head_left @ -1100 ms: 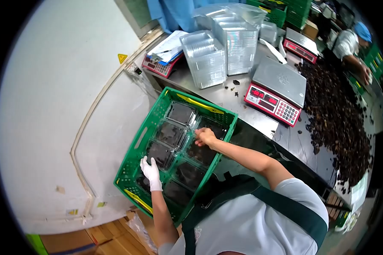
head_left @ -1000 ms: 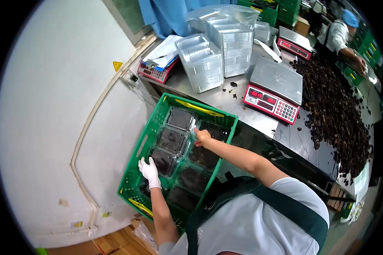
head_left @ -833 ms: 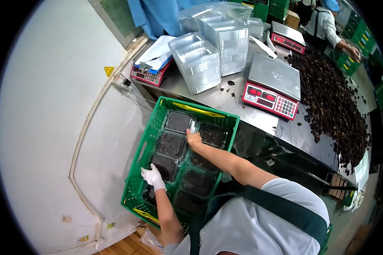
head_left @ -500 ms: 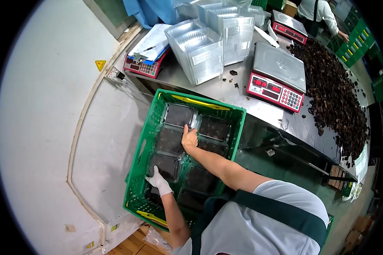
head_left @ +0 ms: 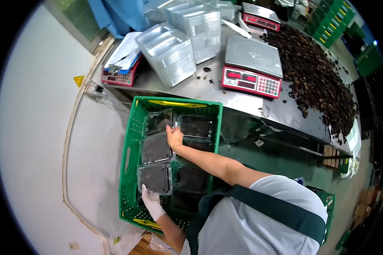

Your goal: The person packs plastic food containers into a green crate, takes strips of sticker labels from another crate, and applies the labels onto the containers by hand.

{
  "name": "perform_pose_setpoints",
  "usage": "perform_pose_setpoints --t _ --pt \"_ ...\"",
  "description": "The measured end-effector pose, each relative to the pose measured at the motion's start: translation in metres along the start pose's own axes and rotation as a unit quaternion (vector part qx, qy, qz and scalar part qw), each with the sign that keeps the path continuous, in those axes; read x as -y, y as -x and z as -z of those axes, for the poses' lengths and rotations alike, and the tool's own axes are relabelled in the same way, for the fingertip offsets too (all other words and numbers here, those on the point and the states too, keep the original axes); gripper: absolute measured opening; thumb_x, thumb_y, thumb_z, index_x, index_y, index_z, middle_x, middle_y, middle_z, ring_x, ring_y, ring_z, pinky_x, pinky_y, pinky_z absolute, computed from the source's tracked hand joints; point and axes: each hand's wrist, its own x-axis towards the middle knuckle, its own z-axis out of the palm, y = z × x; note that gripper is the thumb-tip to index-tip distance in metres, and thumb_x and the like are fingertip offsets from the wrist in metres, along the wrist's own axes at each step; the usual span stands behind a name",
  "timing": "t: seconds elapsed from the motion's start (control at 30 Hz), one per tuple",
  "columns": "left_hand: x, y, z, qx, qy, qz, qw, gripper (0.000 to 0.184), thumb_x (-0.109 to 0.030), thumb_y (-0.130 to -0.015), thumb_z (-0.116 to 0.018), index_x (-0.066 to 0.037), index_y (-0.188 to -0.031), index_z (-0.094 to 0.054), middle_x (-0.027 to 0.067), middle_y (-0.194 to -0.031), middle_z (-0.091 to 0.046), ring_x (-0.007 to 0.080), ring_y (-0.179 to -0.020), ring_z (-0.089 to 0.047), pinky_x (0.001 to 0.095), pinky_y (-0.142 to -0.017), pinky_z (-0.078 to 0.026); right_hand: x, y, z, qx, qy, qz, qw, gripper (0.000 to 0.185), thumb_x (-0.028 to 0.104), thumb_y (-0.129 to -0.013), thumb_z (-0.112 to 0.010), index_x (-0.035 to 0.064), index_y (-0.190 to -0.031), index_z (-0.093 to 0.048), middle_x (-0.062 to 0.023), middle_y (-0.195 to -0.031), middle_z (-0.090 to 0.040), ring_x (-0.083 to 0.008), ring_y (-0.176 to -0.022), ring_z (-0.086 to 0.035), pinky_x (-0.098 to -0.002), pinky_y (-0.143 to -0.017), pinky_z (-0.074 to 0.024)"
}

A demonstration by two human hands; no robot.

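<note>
A green crate (head_left: 127,155) holds two columns of clear lidded plastic boxes with dark contents. My left hand (head_left: 152,202), in a white glove, grips the near edge of a clear box (head_left: 154,179) in the left column, thumb on its lid. My bare right hand (head_left: 174,137) has its fingers closed on the far right corner of the middle box (head_left: 156,148), beside the far box (head_left: 159,122); its fingertips are partly hidden. The two boxes between my hands touch each other and look slightly raised and tilted. My right forearm covers part of the right column.
Behind the crate, a metal table (head_left: 242,102) bears a scale (head_left: 253,63), stacks of clear trays (head_left: 170,55), a clipboard (head_left: 124,53) on another scale, and a dark heap (head_left: 317,74) at right. A second scale (head_left: 261,16) stands farther back. A wall (head_left: 34,140) is at left.
The view has swung right, and the co-worker has left it. My right hand has moved from the right column to the left-column boxes, and the middle and near boxes have shifted and tilted.
</note>
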Motion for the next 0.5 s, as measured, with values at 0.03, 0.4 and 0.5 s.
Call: perform_pose_setpoints --t 0.03,0.4,0.5 --pt "-0.001 0.009 0.0 0.012 0.01 -0.008 1.0 0.049 -0.04 -0.072 -0.068 -0.007 -0.106 -0.054 0.007 -0.103 -0.054 0.0238 -0.097 -0.049 0.0363 -0.087 -0.037 0.006 0.002 0.006 0.003 -0.006 0.002 1.0 0.045 0.042 -0.08 -0.058 -0.0025 -0.077 -0.053 -0.024 -0.077 -0.06 -0.0414 -0.08 -0.058 -0.0434 -0.072 -0.0446" --pt "-0.016 0.098 -0.045 -0.012 -0.113 -0.116 0.987 0.061 -0.047 -0.078 -0.054 -0.01 -0.125 -0.04 0.0085 -0.131 -0.034 0.028 -0.118 -0.033 0.0481 -0.096 -0.021 0.078 -0.002 0.147 0.169 -0.141 0.102 0.97 0.032 0.027 -0.088 -0.048 -0.0019 -0.074 -0.049 -0.0138 -0.068 -0.06 -0.0231 -0.065 -0.058 -0.0341 -0.062 -0.0441" --pt "0.0 0.121 -0.103 -0.069 -0.154 -0.153 0.974 0.063 -0.051 -0.078 -0.051 -0.01 -0.126 -0.041 0.0099 -0.133 -0.036 0.0274 -0.125 -0.025 0.0539 -0.097 -0.01 0.112 -0.024 0.218 0.232 -0.194 0.148 0.942 0.028 0.022 -0.087 -0.046 -0.0009 -0.072 -0.051 -0.0085 -0.069 -0.062 -0.0129 -0.064 -0.054 -0.0292 -0.062 -0.0434"
